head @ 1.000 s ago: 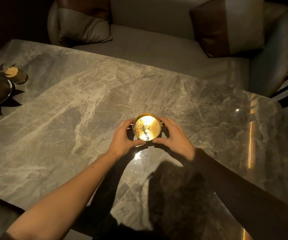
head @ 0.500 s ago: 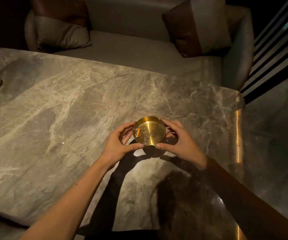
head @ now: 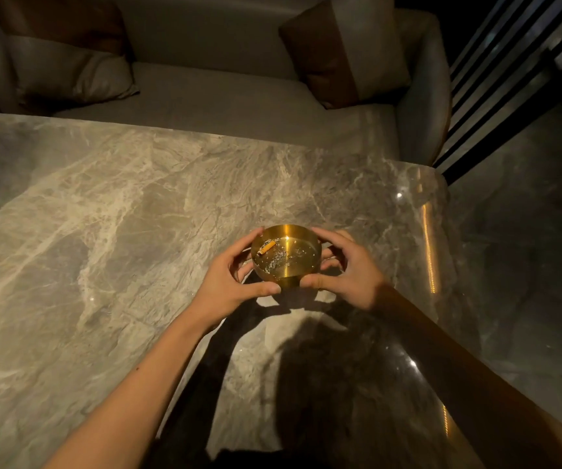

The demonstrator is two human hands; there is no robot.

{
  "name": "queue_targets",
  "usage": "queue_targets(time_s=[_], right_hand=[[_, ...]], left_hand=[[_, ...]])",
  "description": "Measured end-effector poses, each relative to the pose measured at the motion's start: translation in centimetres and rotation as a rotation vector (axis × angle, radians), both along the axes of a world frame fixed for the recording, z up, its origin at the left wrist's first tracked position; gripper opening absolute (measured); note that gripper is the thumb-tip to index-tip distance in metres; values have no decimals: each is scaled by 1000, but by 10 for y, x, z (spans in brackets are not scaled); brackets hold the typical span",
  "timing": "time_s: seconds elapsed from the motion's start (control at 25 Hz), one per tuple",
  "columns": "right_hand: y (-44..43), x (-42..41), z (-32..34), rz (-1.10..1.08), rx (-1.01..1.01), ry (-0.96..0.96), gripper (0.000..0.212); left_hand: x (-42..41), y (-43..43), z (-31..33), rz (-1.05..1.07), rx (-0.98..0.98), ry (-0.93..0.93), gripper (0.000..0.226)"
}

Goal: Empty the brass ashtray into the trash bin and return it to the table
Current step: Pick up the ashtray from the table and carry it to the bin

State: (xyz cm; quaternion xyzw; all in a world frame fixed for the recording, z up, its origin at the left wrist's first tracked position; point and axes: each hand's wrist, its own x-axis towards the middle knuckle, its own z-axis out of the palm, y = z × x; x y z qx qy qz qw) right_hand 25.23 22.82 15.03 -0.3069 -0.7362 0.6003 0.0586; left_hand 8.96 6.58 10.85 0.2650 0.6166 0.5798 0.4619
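Note:
A round brass ashtray with an orange cigarette butt and grey ash inside hangs a little above the grey marble table, casting a shadow below it. My left hand grips its left side, thumb on the near wall. My right hand grips its right side in the same way. The ashtray tilts slightly toward me. No trash bin is in view.
A grey sofa with two brown-and-beige cushions stands behind the table. The table's right edge drops to a dark glossy floor. Dark vertical slats rise at the far right.
Both hands have lifted the ashtray off the table and tilted it toward me. The view has swung to the right, so the objects at the table's left end are out of sight.

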Motion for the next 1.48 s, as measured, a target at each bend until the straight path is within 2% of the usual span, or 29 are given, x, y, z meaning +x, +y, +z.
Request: queue_targets(time_s=[0.08,0.2,0.32,0.64,0.92,1.16,1.32,1.48], right_hand=[[-9,-7,5,-23,18,-28,81],[-16,-6,7,-41,-43,-71,74],[-19,-1,3,-62,-67,-137,66],[3,47,-23,-76,-114,-75,61],[80,169,-47,-101,-193,-13,67],[157,298,-50,-198,-132,-31,74],[186,341,-54,-240,-92,-13,74],[196,365,-59,-310,-73,-17,71]], left_hand=[[-7,-6,-8,14,7,-32,99],[-13,-13,-20,2,6,-73,86],[-7,-16,-25,-1,-15,-92,83],[42,6,-15,-12,-69,-17,73],[167,87,-15,-3,-172,115,86],[286,176,-3,-67,-230,82,93],[325,217,-4,-94,-256,63,84],[343,246,-15,-166,-237,62,89]])
